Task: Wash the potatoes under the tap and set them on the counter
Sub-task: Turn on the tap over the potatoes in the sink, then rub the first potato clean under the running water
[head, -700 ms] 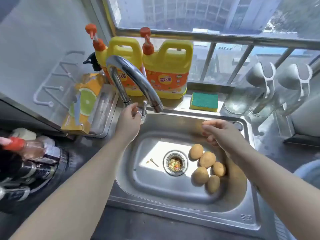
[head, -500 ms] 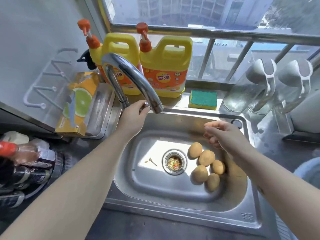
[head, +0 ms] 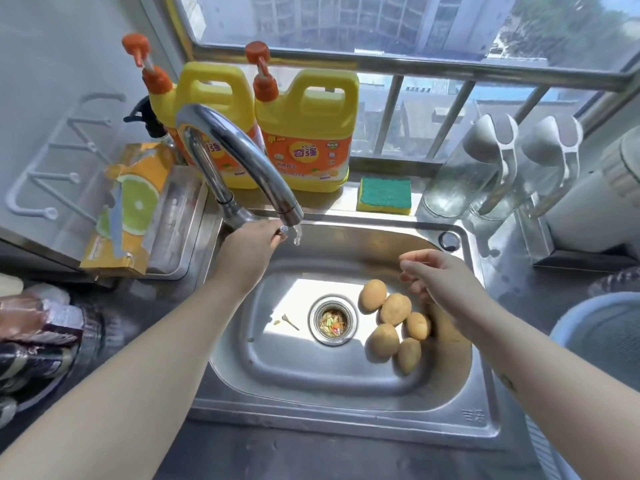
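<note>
**While the Water Is Barely Dribbling, the Potatoes Are Waiting in the Basin**

Because the five tan, oval potatoes (head: 396, 309) are lying in a tight cluster on the right side of the stainless steel sink (head: 346, 429), just right of the round drain strainer (head: 333, 320), I am dealing with the water first. They are all resting on their sides, touching one another. Most are pointing their long axes roughly from me toward the window, leaning a little to the right. The small one at the right edge of the cluster is leaning the other way. None is sitting under the spout.

My right hand (head: 438, 278) is hovering just above and behind the cluster, fingers loosely curled and holding nothing. My left hand (head: 247, 252) is wrapping its fingers round the small metal lever (head: 283, 231) beside the base of the curved chrome tap (head: 239, 154), and only a thin dribble is falling from the mouth.

To do this well, I am judging that I should be opening the lever gently, so the stream is landing in the basin left of the potatoes without splashing. Then I should be taking one potato across its short width, so its long axis is lying along my palm and rolling easily under the flow. The dark counter (head: 311, 459) in front of the sink is looking like the nearest landing spot. The yellow-and-green sponge (head: 385, 195) and two yellow detergent jugs (head: 306, 133) are crowding the ledge behind.
</note>
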`<move>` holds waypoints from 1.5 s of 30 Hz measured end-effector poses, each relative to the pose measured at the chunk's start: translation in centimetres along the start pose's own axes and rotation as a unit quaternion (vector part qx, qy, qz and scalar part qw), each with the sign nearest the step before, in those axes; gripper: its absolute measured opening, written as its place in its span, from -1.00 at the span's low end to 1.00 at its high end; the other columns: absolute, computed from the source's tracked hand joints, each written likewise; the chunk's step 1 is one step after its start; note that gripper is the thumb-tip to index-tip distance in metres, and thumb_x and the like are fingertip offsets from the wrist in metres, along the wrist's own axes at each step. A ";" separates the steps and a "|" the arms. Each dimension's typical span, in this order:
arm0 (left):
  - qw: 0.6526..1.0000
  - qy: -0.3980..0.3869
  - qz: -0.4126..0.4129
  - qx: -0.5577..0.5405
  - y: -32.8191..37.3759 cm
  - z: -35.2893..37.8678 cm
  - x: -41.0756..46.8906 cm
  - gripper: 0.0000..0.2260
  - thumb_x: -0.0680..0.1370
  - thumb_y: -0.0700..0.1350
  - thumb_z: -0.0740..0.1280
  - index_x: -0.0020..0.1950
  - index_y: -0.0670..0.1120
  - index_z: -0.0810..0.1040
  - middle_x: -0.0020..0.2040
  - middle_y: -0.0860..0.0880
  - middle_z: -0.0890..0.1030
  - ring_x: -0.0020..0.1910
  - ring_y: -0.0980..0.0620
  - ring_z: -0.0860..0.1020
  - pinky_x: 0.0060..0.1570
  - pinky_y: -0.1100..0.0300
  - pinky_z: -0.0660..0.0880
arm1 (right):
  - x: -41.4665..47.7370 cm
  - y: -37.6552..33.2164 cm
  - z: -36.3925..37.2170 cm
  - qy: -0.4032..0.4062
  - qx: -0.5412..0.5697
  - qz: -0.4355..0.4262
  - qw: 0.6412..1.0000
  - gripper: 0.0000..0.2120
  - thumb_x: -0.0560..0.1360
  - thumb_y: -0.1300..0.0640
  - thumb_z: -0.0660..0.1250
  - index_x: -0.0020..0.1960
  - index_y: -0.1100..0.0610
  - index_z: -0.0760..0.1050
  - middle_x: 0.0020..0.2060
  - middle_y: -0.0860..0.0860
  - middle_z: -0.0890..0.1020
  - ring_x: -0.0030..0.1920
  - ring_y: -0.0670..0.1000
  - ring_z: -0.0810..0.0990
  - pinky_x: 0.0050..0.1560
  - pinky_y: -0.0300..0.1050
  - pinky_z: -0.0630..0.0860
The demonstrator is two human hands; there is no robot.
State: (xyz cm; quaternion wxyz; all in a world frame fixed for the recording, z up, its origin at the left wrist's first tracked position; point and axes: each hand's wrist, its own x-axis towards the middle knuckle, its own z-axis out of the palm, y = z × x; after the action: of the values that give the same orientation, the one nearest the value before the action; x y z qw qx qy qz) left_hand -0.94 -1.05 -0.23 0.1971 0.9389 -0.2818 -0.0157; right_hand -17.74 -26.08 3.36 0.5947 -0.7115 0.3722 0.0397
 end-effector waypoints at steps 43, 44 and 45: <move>0.869 -0.283 -0.326 -0.241 5.9 4.0 -12.5 -0.65 0.64 0.07 0.27 0.40 0.03 0.46 0.09 0.14 0.52 0.05 0.05 0.55 0.05 0.15 0.50 | 1.0 12.4 4.8 -0.241 -0.556 0.183 0.774 -0.70 0.43 -0.04 0.39 0.07 0.12 0.54 -0.06 0.03 0.54 0.00 0.08 0.58 -0.07 -0.09 0.46; 0.869 -0.278 -0.327 -0.248 6.1 3.8 -12.4 -0.66 0.64 0.07 0.27 0.39 0.03 0.46 0.08 0.15 0.52 0.07 0.07 0.55 0.09 0.16 0.50 | 0.2 11.2 5.1 -0.243 -0.510 0.148 0.812 -0.69 0.35 -0.06 0.38 -0.04 0.13 0.54 -0.14 0.02 0.56 -0.09 0.09 0.60 -0.16 -0.12 0.44; 0.865 -0.274 -0.332 -0.258 6.4 3.5 -12.4 -0.67 0.64 0.07 0.27 0.38 0.04 0.47 0.10 0.13 0.54 0.09 0.08 0.55 0.13 0.15 0.49 | -0.7 10.1 5.4 -0.233 -0.439 0.111 0.861 -0.66 0.29 -0.08 0.38 -0.07 0.14 0.56 -0.21 0.02 0.58 -0.17 0.09 0.63 -0.22 -0.13 0.45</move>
State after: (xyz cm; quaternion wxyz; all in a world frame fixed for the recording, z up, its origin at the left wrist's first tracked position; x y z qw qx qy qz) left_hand -15.17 -0.58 -2.03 0.3298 0.8506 0.0177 -0.4091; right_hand -21.98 -21.21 -6.09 0.2820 -0.8226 0.2433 0.4297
